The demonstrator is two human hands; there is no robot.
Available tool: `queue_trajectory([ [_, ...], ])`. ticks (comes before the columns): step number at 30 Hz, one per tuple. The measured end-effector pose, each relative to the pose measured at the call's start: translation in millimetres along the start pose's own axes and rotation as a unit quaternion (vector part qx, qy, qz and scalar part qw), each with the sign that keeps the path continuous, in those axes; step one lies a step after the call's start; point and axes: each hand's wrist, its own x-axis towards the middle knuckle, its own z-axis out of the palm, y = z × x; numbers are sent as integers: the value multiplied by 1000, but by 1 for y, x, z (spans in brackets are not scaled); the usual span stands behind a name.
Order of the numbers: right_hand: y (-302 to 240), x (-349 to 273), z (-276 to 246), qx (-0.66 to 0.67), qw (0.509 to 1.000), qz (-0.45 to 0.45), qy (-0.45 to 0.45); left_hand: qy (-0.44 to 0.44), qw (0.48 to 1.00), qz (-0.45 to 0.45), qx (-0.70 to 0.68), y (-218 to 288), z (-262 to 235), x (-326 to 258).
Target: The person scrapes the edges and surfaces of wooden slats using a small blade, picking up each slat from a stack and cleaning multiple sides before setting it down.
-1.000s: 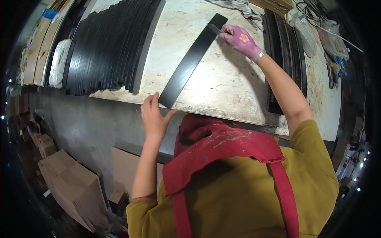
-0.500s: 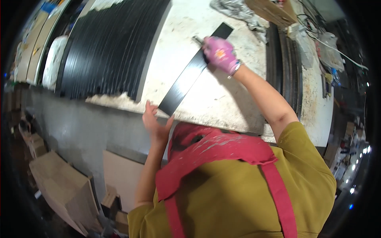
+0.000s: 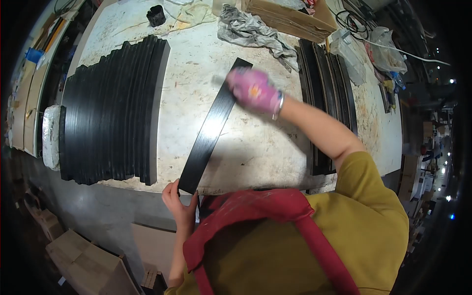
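A long flat black strip (image 3: 205, 142) lies slantwise on the white worktable, with its near end at the table's front edge. My bare left hand (image 3: 180, 204) is at that end, fingers on one side and thumb on the other, gripping it. Over the strip's far part is my right hand (image 3: 254, 91), in a pink flowered glove and smeared by motion. Its fingers are closed round a small greyish tool (image 3: 219, 79) that sticks out to the left; its kind is too blurred to tell. The glove hides part of the strip.
A row of many similar black strips (image 3: 110, 115) stands packed at the left. More dark strips (image 3: 327, 105) lie at the right. Behind are a crumpled grey cloth (image 3: 248, 30), a cardboard box (image 3: 290, 20) and a small black cup-like container (image 3: 156, 16).
The view has shifted, showing more of the table's far side. My right hand with the tool is still over the strip's far part. My left fingers have closed in on the near end.
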Motion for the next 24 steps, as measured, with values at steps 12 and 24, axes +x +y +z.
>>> queue_trajectory([
  [12, 12, 6, -4, 66, 996, 54, -27, -5, 1000, -5, 6, 9, -3, 5],
  [24, -97, -58, 29, 190, 981, -19, -16, 19, 998, 60, 23, 23, -13, 8],
])
